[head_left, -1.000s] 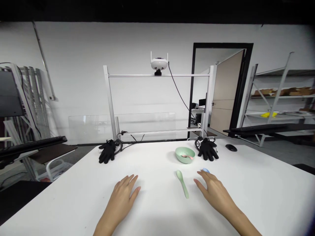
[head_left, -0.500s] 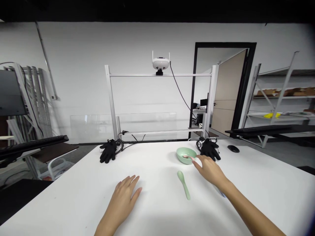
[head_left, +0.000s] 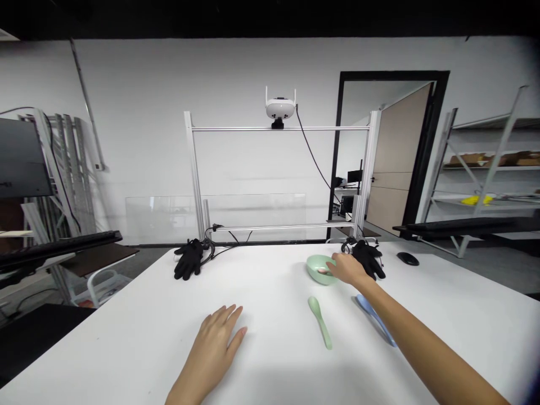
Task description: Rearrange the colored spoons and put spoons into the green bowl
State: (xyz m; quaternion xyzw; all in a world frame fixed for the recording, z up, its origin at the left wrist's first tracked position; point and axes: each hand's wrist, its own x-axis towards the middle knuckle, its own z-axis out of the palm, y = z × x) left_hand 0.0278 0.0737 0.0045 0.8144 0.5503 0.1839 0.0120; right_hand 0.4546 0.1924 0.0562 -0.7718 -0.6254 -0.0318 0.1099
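Note:
My right hand [head_left: 346, 269] reaches over the right rim of a light green bowl [head_left: 316, 273], fingers closed at the handle end of a pink spoon [head_left: 323, 271]. The pink spoon's head lies inside the bowl; its handle is mostly hidden by my fingers. My left hand [head_left: 217, 340] hovers at or rests on the table at left, fingers spread and holding nothing. Between my hands, a green spoon [head_left: 320, 323] lies on the white table [head_left: 270, 292]. Under my right forearm lies a blue spoon [head_left: 374, 315], partly covered by it.
A black glove [head_left: 188, 260] with cables lies at the table's back left, another black glove [head_left: 368, 260] just right of the bowl. A black mouse [head_left: 408, 259] sits at the back right. Behind stands a metal frame [head_left: 280, 129] bearing a white camera-like device [head_left: 280, 108].
My right hand has moved forward to the bowl's rim, and the pink spoon sits further inside the bowl. More of the blue spoon shows. My left hand stays nearly still.

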